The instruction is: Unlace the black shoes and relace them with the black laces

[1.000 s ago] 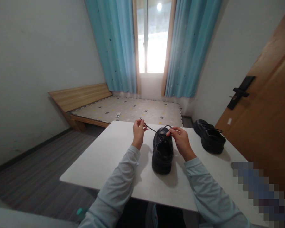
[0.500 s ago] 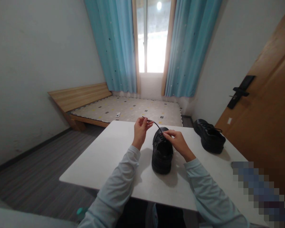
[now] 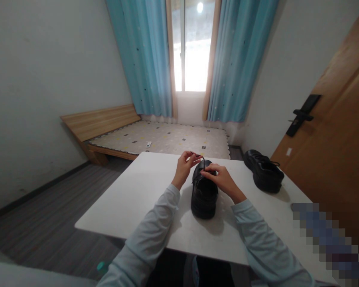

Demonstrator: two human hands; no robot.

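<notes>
White table (image 3: pixel 128 203), plain top, rounded corner at near left. Directly on it: one black shoe (image 3: pixel 204 203), flat on its sole, about mid-table, toe toward the bed (image 3: pixel 93 147), heel toward near edge. Other shoe (image 3: pixel 265 173), also black and sole-down, by the table's right edge, well apart from the first. Bed: wooden, just beyond the table, pale mattress (image 3: pixel 170 133) on it with small dark and yellow marks. On the mattress: small white remote (image 3: pixel 148 144). Floor (image 3: pixel 60 203): dark grey planks, bed standing on it.
</notes>
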